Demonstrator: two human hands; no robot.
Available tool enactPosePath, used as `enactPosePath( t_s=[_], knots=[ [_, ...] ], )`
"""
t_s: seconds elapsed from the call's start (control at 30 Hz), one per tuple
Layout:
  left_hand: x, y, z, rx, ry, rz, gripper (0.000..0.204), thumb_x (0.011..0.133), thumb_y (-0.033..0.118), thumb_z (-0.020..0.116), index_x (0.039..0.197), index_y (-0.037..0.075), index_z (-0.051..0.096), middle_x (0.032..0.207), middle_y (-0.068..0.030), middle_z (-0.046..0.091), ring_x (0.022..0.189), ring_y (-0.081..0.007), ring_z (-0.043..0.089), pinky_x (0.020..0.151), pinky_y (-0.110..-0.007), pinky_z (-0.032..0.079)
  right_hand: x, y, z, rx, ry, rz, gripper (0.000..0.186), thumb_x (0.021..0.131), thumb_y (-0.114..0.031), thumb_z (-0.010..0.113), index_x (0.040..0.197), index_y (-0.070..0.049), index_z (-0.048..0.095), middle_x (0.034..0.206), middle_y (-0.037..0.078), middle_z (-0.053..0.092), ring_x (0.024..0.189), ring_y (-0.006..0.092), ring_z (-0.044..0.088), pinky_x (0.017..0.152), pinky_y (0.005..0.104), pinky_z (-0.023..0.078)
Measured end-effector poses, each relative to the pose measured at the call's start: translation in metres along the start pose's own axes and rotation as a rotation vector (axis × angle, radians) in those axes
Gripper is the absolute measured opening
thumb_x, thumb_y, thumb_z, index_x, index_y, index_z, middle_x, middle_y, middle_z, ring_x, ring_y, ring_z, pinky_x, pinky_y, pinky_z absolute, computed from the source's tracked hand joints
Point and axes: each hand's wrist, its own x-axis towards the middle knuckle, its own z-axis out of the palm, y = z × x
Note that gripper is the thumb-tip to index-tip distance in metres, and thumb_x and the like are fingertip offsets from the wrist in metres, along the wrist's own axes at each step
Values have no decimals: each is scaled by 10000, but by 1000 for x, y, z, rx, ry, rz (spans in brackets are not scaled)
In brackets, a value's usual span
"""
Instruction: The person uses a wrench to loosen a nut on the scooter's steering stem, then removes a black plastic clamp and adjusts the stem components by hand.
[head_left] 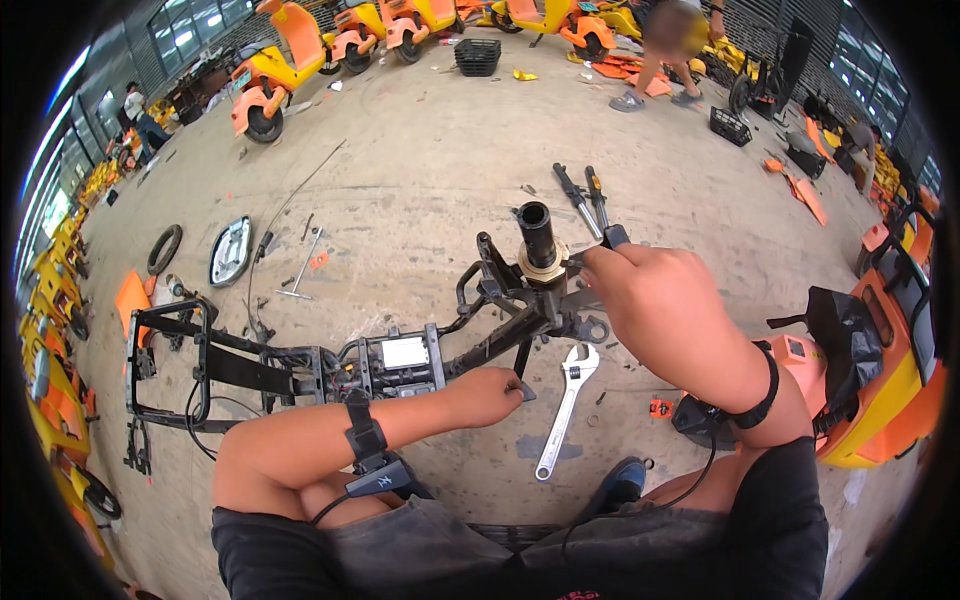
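A black scooter frame [290, 380] lies in front of me, its steering tube [537, 232] pointing up with a brass-coloured ring nut [543, 262] around it. My right hand [650, 295] is closed beside that nut, fingertips at its right edge; a dark flat piece shows under the fingers, too hidden to name. My left hand [488, 397] is closed in a fist just below the frame's middle, with a small dark grey flat tip [527, 393] sticking out of it. Between the hands and nearer me, an adjustable wrench [566, 415] lies on the floor.
Two long-handled tools [582, 198] lie beyond the steering tube. On the left are a T-handle wrench [302, 265], a silver-rimmed panel [231, 252] and a small tyre [164, 249]. A yellow-orange scooter [880, 390] stands close on my right. Further off are crates [478, 57] and another person [675, 45].
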Motion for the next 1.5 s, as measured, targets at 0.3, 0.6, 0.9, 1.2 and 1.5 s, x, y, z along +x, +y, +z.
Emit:
enactPosePath(
  t_s=[0.3, 0.6, 0.9, 1.2, 1.5],
  knots=[
    [-27, 50, -22, 420, 196, 701, 159, 898, 222, 643, 945, 70, 642, 806, -100, 667, 793, -306, 671, 682, -422, 522, -24, 3, 48, 167, 285, 54, 89, 890, -113, 686, 916, -56, 622, 651, 92, 584, 567, 291, 618, 481, 401, 475],
    [-78, 153, -121, 722, 933, 1097, 328, 749, 44, 774, 1053, 68, 654, 865, -34, 644, 766, -214, 606, 697, -347, 482, -10, 17, 20, 133, 54, 68, 164, 927, -219, 628, 855, -72, 636, 688, 104, 648, 633, 335, 659, 542, 448, 507],
    [-58, 223, -173, 835, 432, 358, 384, 812, 184, 777, 1139, 36, 639, 1098, -133, 654, 1031, -294, 621, 917, -402, 488, 41, 73, 12, 158, 353, 275, 253, 966, -270, 591, 843, -63, 669, 707, 153, 665, 706, 381, 662, 635, 489, 524],
    [-25, 243, -149, 1227, 264, 137, 245, 793, 273, 731, 860, 43, 680, 828, -139, 686, 906, -329, 650, 811, -455, 499, 69, 146, 64, 326, 455, 543, 287, 971, -297, 578, 906, -61, 729, 776, 185, 692, 765, 393, 673, 678, 492, 538],
    [-26, 238, -150, 1231, 214, 112, 264, 748, 217, 774, 923, 34, 700, 868, -140, 689, 926, -327, 649, 835, -443, 501, 21, 206, 138, 100, 107, 590, 157, 903, -111, 587, 964, -64, 724, 954, 160, 726, 907, 344, 714, 752, 450, 578]
  ],
)
